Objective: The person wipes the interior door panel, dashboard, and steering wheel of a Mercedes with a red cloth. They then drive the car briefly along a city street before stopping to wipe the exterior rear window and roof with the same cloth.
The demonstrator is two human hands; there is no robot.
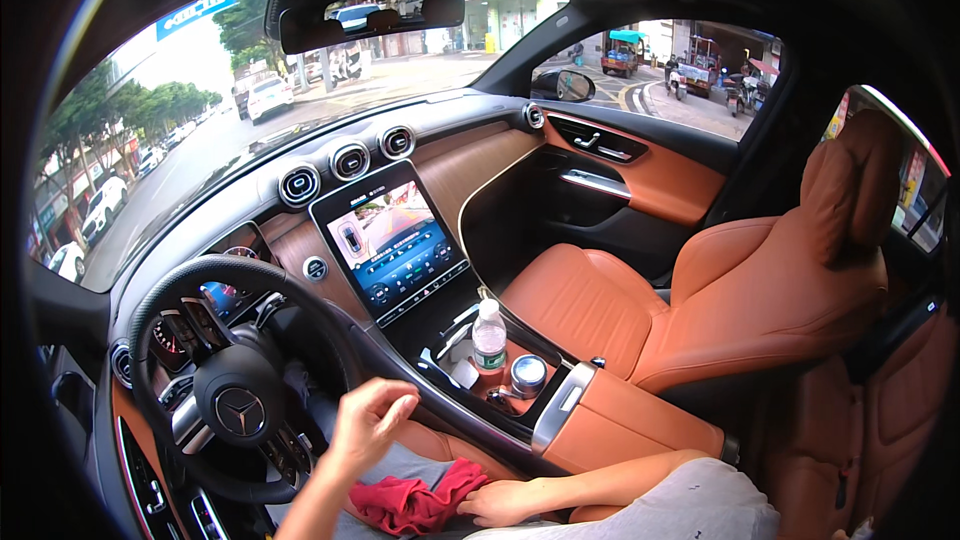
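My left hand (373, 420) is raised just right of the steering wheel (322, 315), off its rim, with the fingers bent and nothing seen in them. On my lap, my right hand (502, 502) rests at the edge of a crumpled red cloth (420, 499); its fingertips touch the cloth, but whether they grip it is hidden. In the centre console, ahead of my right hand, stand a clear plastic bottle (489, 337) with a white cap and a round tin (529, 375). White papers or tissues (463, 373) lie beside the bottle.
A touchscreen (390, 240) shows a camera view above the console. The tan armrest (626, 420) sits to the right, beside the passenger seat (592, 300). Through the windscreen, a white car (270, 96) is on the road ahead. A side mirror (574, 85) shows through the passenger window.
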